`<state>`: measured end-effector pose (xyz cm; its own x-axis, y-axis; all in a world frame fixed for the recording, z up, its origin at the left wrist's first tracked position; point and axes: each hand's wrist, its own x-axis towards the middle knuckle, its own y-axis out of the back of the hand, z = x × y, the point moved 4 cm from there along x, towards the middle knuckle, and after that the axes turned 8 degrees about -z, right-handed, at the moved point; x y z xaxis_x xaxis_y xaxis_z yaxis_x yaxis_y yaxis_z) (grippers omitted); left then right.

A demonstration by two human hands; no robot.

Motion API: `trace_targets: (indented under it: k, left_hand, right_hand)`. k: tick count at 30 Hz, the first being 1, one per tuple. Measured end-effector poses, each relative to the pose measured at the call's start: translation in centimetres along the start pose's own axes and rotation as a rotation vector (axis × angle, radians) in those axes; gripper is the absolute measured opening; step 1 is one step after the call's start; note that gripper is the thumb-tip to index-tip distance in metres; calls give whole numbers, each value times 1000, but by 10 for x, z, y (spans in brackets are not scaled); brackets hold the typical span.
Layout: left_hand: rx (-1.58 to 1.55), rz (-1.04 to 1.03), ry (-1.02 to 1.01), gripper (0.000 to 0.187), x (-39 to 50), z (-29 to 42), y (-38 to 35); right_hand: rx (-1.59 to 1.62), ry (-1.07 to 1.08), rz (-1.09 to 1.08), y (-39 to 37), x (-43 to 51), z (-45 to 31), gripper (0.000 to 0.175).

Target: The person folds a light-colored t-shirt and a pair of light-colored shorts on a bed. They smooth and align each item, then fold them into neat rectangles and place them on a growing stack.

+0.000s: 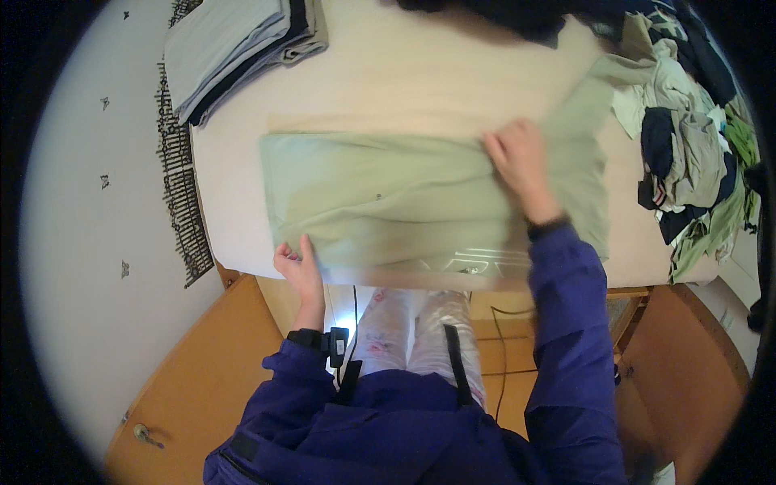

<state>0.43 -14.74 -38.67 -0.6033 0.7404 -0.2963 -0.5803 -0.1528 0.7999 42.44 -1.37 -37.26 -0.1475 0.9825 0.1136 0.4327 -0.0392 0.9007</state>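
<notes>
A light green cloth garment (pixel 364 182) lies spread in a long folded shape along the near edge of the bed, wrinkled across its middle. A small dark mark is on its surface, and a clear glossy patch shows near its front edge. Its right part widens and reaches up to the far right. At the near left corner is my left hand (pixel 299 264), thumb raised and fingers curled; whether cloth is pinched there is unclear. My right hand (pixel 520 159), blurred, rests over the garment's upper edge right of the middle with its fingers bent; its grip is hidden.
Folded clothes (pixel 233 54) are stacked at the far left of the pale bed sheet (pixel 424 79). A loose heap of clothes (pixel 691 145) lies at the right, and dark clothing (pixel 503 18) at the back. Below the bed are wooden panels (pixel 182 357) and a thin cable (pixel 500 351).
</notes>
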Motion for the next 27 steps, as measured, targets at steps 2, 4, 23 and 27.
trace_targets:
  k: [2,4,23,27]
  left_hand:
    - [31,11,-2,59,6,-5,1]
    - [81,40,-39,58,9,-8,2]
    - [-101,-81,-149,32,57,19,43]
    - [46,-178,-59,33,72,2,8]
  right_hand:
    - [-49,37,30,-3,2,-2,26]
    - [-124,25,44,-5,4,1,30]
    - [-568,-135,137,-27,13,18,40]
    - [-445,-322,-76,-25,12,26,30]
